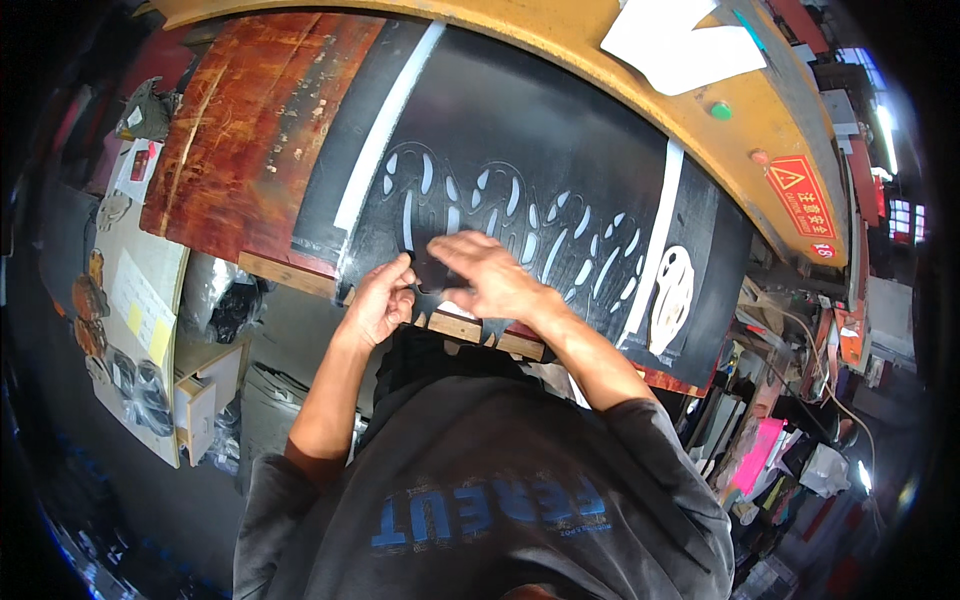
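A black sheet [540,110] lies across the work surface, with rows of curved outlines and slots showing white, several of them nested side by side. At its near edge my left hand [380,303] is closed, thumb and fingertips pinched together. Whatever sits in that pinch is too dark and small to name. Just right of it, my right hand [487,277] hovers over or rests on the sheet's near part, fingers stretched out and thumb apart, slightly blurred. I cannot tell whether it touches the sheet. A pale shoe-shaped piece with holes [672,298] lies at the sheet's right.
A yellow machine beam [790,130] with a green button [721,111] arches over the far side, bearing a white sheet [680,48]. White strips [388,120] cross the black surface. Reddish worn boards [235,130] lie left. Wooden blocks [455,325] line the near edge.
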Demonstrator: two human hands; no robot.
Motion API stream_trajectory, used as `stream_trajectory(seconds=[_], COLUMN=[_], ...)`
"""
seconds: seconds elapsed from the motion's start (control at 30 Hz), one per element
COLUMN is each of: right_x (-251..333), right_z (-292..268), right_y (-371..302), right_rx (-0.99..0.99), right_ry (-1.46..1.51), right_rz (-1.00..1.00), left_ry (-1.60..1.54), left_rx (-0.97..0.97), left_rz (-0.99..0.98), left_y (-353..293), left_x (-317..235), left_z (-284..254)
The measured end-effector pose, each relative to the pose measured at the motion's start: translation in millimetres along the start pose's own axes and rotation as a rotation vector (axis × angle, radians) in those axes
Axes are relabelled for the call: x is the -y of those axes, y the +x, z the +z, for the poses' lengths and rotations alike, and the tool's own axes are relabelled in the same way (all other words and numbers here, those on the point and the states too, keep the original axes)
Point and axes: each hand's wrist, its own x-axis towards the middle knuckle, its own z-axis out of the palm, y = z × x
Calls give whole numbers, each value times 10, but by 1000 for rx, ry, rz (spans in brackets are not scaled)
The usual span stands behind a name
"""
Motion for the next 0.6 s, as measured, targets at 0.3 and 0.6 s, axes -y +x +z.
stream_trajectory(seconds=[0.3,0.6], right_x=[-281,-545], right_z=[28,-93], right_y=[444,575], right_rx=[93,210], right_ry=[544,937], right_rz=[545,639], left_ry=[1249,425], left_rx=[-496,23], left_rz=[813,183], left_y=[-378,215], left_x=[8,-76], left_z=[167,359])
